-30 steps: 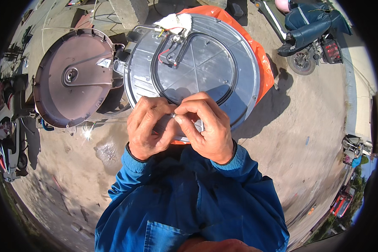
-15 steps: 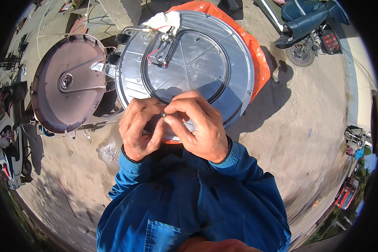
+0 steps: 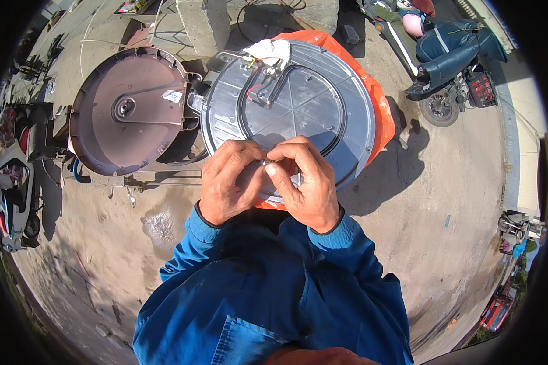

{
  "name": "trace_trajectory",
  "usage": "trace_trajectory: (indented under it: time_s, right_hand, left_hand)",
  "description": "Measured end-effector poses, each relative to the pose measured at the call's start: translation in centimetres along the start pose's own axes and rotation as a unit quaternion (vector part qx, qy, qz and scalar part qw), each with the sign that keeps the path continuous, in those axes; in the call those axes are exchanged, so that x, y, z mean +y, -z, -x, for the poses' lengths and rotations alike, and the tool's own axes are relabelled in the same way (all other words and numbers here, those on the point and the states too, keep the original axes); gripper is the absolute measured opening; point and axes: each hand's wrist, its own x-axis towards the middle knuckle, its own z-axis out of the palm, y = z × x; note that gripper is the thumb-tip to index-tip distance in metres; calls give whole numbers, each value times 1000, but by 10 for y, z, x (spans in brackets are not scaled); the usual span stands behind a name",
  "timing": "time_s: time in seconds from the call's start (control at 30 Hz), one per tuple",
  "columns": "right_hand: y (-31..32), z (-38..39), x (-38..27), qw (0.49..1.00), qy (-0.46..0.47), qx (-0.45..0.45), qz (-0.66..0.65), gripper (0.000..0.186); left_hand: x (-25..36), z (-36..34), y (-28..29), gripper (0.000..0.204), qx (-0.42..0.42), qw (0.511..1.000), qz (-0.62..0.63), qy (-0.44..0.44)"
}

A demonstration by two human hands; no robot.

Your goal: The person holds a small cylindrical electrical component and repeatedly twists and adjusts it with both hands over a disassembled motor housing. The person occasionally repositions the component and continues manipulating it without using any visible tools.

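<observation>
My left hand (image 3: 230,181) and my right hand (image 3: 309,184) meet fingertip to fingertip. Both are closed in a pinch on a small shiny metal piece (image 3: 265,162), mostly covered by the fingers and too small to name. They hover over the near edge of a round silver metal plate (image 3: 353,121), which carries a looped dark heating tube (image 3: 341,97). Beside the tube's ends, a short red wire (image 3: 254,91) and a metal fitting (image 3: 270,72) show. A white cloth (image 3: 268,51) lies at the plate's far edge.
A round brown lid (image 3: 146,137) is hinged open to the left of the plate. Orange plastic sheeting (image 3: 380,115) lies under the plate. A concrete block (image 3: 202,24) stands behind, a parked scooter (image 3: 447,67) at far right, and another vehicle (image 3: 15,176) at far left.
The view has shifted, so the plate and lid appear further right. Both hands keep pinching the small metal piece, with little change in their grip.
</observation>
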Motion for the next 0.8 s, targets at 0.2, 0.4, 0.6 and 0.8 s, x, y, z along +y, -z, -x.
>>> trace_trajectory:
  time_s: [0.2, 0.4, 0.6, 0.8]
  right_hand:
    - [-2, 1, -1, 1000, -3, 26, -3, 13]
    - [-3, 5, 0, 995, -19, 99, -4, 19]
    - [18, 9, -2, 972, -18, 184, 146, 25]
    - [9, 11, 5, 965, -26, 142, 221, 23]
  left_hand:
    - [0, 0, 0, 33, 7, 1000, -4, -12]
    - [2, 4, 3, 31, -3, 1000, 5, 1]
    - [0, 3, 7, 28, 1, 999, 36, -14]
    - [-4, 19, 21, 29, 93, 992, 76, -48]
